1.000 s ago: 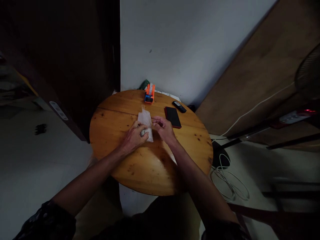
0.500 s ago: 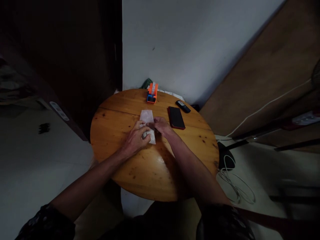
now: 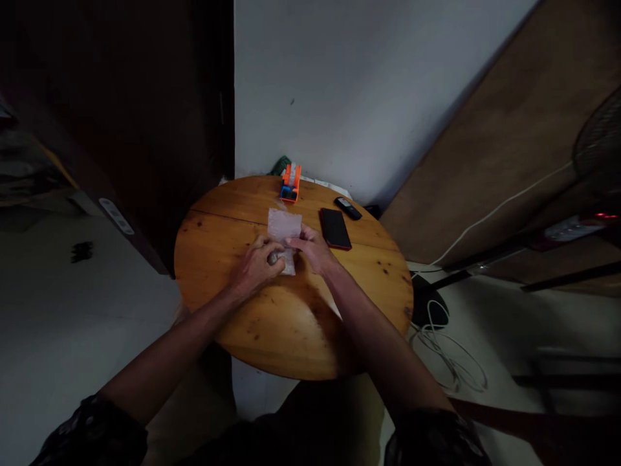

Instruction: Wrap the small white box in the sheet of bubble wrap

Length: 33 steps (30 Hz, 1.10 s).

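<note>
A strip of whitish bubble wrap (image 3: 284, 225) lies over the middle of the round table, between both hands. My left hand (image 3: 261, 264) is curled on its lower left side, thumb and fingers gripping it. My right hand (image 3: 312, 247) pinches the right edge, thumb on top. Whether something is wrapped inside cannot be made out, as my fingers cover the middle part.
The round wooden table (image 3: 272, 336) holds an orange and blue tape dispenser (image 3: 291, 182) at the back. To the right lie a black phone with a red edge (image 3: 335, 228) and a small dark handset (image 3: 348, 208). A white cable (image 3: 451, 362) coils on the floor.
My right hand has turned so its thumb lies over the bubble wrap, and the upper part of the wrap shows wider. My left hand keeps its hold. The view has shifted slightly.
</note>
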{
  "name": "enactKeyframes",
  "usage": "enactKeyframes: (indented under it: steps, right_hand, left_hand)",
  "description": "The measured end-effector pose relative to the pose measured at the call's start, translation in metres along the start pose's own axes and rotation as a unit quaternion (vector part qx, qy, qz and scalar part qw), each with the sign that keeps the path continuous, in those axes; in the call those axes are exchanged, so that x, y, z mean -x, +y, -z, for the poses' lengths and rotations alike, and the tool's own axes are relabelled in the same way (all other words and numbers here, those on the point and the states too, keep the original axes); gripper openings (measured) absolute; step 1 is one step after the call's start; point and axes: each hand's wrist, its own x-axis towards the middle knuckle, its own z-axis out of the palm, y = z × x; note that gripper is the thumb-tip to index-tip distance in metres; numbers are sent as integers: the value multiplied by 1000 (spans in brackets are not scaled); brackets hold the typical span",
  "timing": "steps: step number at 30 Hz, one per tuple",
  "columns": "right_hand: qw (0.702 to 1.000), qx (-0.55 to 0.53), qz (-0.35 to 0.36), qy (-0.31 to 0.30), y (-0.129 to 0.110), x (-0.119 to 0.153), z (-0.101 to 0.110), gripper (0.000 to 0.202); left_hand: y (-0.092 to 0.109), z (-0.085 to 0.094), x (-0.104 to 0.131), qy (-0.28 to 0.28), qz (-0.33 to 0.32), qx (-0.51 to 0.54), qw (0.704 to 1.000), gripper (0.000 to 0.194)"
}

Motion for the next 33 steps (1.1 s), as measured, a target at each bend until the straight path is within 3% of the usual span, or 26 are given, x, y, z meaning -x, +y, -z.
enactKeyframes:
  steps: [4,8,11,15,17,20,23,27,30,33]
  right_hand:
    - [997,62,32,-21,-5,10,2,26]
    - [990,128,51,-34,-4,20,7,17]
    - [978,192,77,-38,-3,32,12,13]
    - [953,259,142,-68,-4,54,17,14]
    - [931,311,173,-77,-2,63,16,24]
    - [886,406,210,-72,6,70,12,43]
    - [864,444,231,-43,15,68,7,38]
    - [897,376,232,0,22,59,6,27]
    - [944,289,155,26,23,52,8,22]
    - [971,226,84,10,25,49,10,29]
  left_hand:
    - [-4,-3,1,41,60,-11,997,24]
    - [-11,-6,0,70,87,6,994,54]
    - [-14,-5,-1,58,64,46,995,70]
    - [-15,-1,-2,-3,-13,83,996,31]
    - [-15,0,-2,-33,-20,110,993,20]
    - [-16,2,-2,-65,-1,153,986,21]
    - [-17,7,-1,-89,4,173,981,25]
    - [-14,20,0,-120,9,198,973,34]
    - [-11,25,-1,-150,45,217,963,47]
    - [-15,24,-4,-178,73,264,945,61]
